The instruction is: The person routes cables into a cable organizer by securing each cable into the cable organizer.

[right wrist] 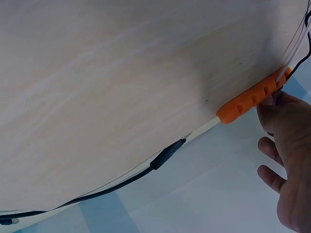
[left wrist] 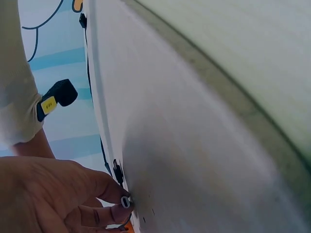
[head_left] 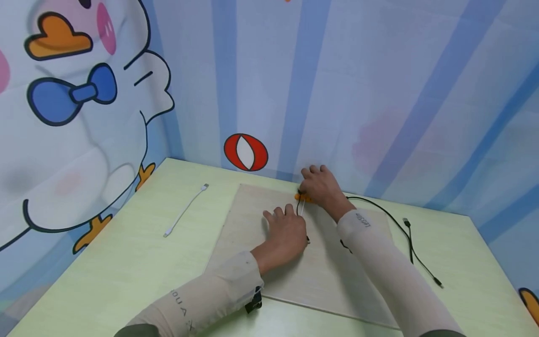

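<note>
Printed fabric (head_left: 261,70) forms the background beyond both hands. Pale table (head_left: 105,262) extends to either side of them. Beige board (head_left: 244,224) lies on the table, under the left hand (head_left: 287,234); the right hand (head_left: 323,189) is farther forward, at the board's far edge. Black cable (head_left: 387,213) runs to the right of the right hand, partly along that edge. White cable (head_left: 186,210) lies straight on the table, well apart from the left hand on its left. Orange clip (right wrist: 248,99) lies ahead of the left hand and slightly to its right, its long axis along the board's far edge; the right hand is nearer, touching it. Thumb and finger of the right hand grip the clip near its left end; the other fingers are bent and clear. White cord (right wrist: 293,57) and black cord (right wrist: 302,61) lead from that end toward the left hand. Left thumb and finger pinch a plug (left wrist: 126,202), oval mouth exposed; which cord it terminates cannot be determined.
</note>
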A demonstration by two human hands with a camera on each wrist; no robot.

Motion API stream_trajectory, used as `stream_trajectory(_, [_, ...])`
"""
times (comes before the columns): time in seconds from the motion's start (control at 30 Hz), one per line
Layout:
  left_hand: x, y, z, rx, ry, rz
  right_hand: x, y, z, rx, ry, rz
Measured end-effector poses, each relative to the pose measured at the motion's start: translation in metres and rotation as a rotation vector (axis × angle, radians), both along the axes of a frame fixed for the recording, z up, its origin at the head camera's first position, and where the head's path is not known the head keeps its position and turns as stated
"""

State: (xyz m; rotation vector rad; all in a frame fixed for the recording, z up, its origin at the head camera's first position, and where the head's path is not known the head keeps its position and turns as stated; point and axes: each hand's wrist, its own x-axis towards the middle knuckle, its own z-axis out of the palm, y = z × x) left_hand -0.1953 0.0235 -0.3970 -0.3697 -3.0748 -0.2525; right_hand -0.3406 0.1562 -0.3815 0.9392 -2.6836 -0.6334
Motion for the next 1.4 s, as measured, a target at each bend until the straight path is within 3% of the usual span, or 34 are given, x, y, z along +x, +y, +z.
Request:
stream_trajectory(0.27, [-0.005,-0.003,0.003,0.062,-0.053,0.018,0.000,0.002,0.003,0.029,-0.022,0.030])
stream_trajectory(0.5, [-0.004,-0.003,0.002,0.071,-0.064,0.009,0.002,0.005,0.008,0.001,-0.084,-0.035])
stream_trajectory(0.77, [-0.003,-0.004,0.000,0.086,-0.068,0.010,0.003,0.009,0.009,-0.051,-0.099,-0.065])
stream_trajectory(1.4, [0.003,-0.013,0.002,0.144,-0.080,0.056,0.009,0.010,0.005,-0.068,-0.021,-0.028])
